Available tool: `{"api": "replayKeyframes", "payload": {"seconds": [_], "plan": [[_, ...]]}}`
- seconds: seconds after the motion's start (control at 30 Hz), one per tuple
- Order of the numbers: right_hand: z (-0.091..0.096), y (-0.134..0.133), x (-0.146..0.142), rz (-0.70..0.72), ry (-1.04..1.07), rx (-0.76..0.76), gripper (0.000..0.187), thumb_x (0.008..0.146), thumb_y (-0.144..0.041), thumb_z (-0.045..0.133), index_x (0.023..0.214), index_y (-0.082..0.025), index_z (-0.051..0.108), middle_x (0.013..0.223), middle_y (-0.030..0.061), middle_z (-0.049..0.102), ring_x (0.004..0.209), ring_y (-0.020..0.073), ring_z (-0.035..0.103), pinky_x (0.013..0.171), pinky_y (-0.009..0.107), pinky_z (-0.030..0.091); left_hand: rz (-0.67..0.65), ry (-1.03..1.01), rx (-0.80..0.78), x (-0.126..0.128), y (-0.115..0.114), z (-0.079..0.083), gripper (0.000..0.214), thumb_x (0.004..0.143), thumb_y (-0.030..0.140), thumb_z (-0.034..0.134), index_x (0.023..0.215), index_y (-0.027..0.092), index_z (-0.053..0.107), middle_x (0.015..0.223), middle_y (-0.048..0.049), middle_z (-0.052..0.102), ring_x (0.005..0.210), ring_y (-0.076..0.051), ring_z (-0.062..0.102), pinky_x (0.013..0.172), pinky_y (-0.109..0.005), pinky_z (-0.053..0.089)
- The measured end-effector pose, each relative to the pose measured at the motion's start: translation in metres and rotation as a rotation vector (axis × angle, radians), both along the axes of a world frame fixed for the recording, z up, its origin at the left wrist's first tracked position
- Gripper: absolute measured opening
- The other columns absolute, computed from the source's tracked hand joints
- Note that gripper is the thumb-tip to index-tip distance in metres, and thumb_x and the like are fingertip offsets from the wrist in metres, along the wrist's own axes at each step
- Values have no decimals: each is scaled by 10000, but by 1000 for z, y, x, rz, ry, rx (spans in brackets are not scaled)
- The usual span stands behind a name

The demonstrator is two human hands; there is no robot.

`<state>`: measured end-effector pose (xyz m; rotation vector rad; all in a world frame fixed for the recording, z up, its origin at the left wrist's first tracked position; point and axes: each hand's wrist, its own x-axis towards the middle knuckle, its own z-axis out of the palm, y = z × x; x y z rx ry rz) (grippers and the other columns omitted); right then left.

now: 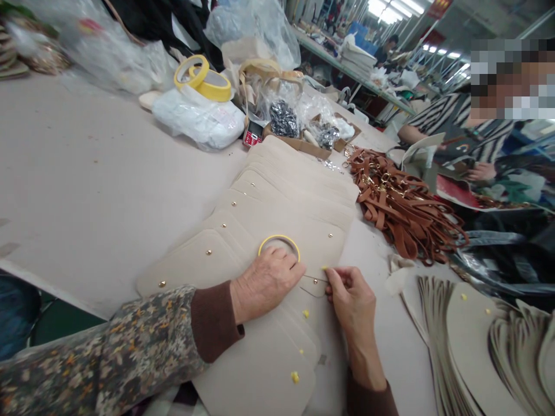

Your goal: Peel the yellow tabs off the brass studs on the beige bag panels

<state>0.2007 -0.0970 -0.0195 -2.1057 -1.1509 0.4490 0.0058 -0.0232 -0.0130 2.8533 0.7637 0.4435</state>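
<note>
My left hand [264, 281] rests knuckles-up on a fanned row of beige leather flaps [286, 202], its fingers curled down onto the top flap beside a small yellow tape roll [279, 241]. My right hand [352, 297] pinches a tiny yellow piece at its fingertips, just right of the left hand, over the edge of the same flap. Nearer flaps carry small yellow dots [295, 377] and the farther ones show brass studs [208, 252].
A heap of brown leather straps [403, 208] lies to the right. Fanned beige pieces [477, 341] sit at lower right. Yellow tape rolls [203, 78], plastic bags and boxes of metal hardware [284, 118] stand at the back. Another person in a striped top [455, 118] sits at far right.
</note>
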Motion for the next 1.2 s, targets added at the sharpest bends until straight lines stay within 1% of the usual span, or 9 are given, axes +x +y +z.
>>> {"api": "replayKeyframes", "payload": {"seconds": [0.07, 0.2, 0.3, 0.43, 0.5, 0.63, 0.83, 1.07, 1.2], "plan": [[-3, -5, 0, 26, 20, 41, 316, 826, -486, 588, 876, -181, 657, 653, 19, 677, 551, 162, 617, 547, 263, 492, 8, 12, -8, -1, 0, 1, 114, 908, 100, 435, 887, 172, 521, 842, -57, 546, 777, -225, 475, 730, -373, 391], [-4, -3, -6, 136, -193, 91, 276, 855, -419, 560, 877, -184, 703, 773, 53, 718, 648, 166, 636, 680, 282, 492, 5, 27, -27, -1, 0, 2, 119, 909, 98, 427, 885, 173, 516, 837, -57, 550, 787, -224, 480, 740, -370, 386], [-1, 7, -11, 162, -289, 66, 259, 859, -387, 546, 839, -188, 711, 746, 45, 715, 650, 167, 634, 692, 280, 470, -1, 20, -32, -1, 0, 2, 104, 909, 107, 438, 892, 175, 514, 837, -52, 549, 794, -223, 479, 755, -372, 384], [5, 16, -7, 97, -96, -38, 323, 842, -457, 551, 824, -175, 710, 625, 22, 673, 525, 156, 583, 572, 268, 450, -10, -1, -26, -2, 0, 1, 99, 909, 110, 444, 890, 177, 515, 832, -48, 548, 780, -221, 473, 749, -372, 384], [6, 16, 0, 39, -17, -9, 374, 819, -506, 567, 859, -161, 704, 676, 36, 686, 545, 158, 584, 565, 268, 458, -6, -22, -22, -3, 0, 0, 105, 912, 108, 439, 889, 174, 517, 831, -50, 547, 772, -215, 471, 735, -362, 383], [4, 14, 11, -91, -77, 52, 480, 759, -550, 628, 1017, -146, 659, 795, 59, 707, 616, 169, 610, 621, 292, 484, -6, -57, -25, -3, 1, 0, 130, 924, 103, 414, 874, 165, 516, 831, -55, 546, 756, -205, 471, 696, -337, 384], [13, 13, 5, -88, -15, 15, 521, 715, -560, 666, 1020, -138, 654, 610, 11, 664, 542, 180, 603, 547, 285, 466, -25, -114, -18, -5, 3, 3, 170, 957, 127, 371, 862, 160, 508, 832, -53, 543, 747, -196, 480, 668, -319, 402], [25, -23, -8, -25, 168, 45, 484, 734, -516, 676, 1040, -145, 626, 596, -28, 607, 540, 143, 554, 535, 250, 446, -70, -253, -1, -11, 5, 10, 180, 965, 138, 355, 858, 160, 498, 804, -27, 540, 735, -171, 493, 667, -292, 387], [17, -54, -20, 111, 263, -90, 374, 790, -490, 627, 981, -169, 616, 542, -57, 537, 493, 131, 509, 473, 232, 409, -87, -254, -20, -12, 5, 12, 169, 966, 146, 371, 868, 167, 507, 803, -18, 555, 743, -163, 510, 673, -278, 387]]}}
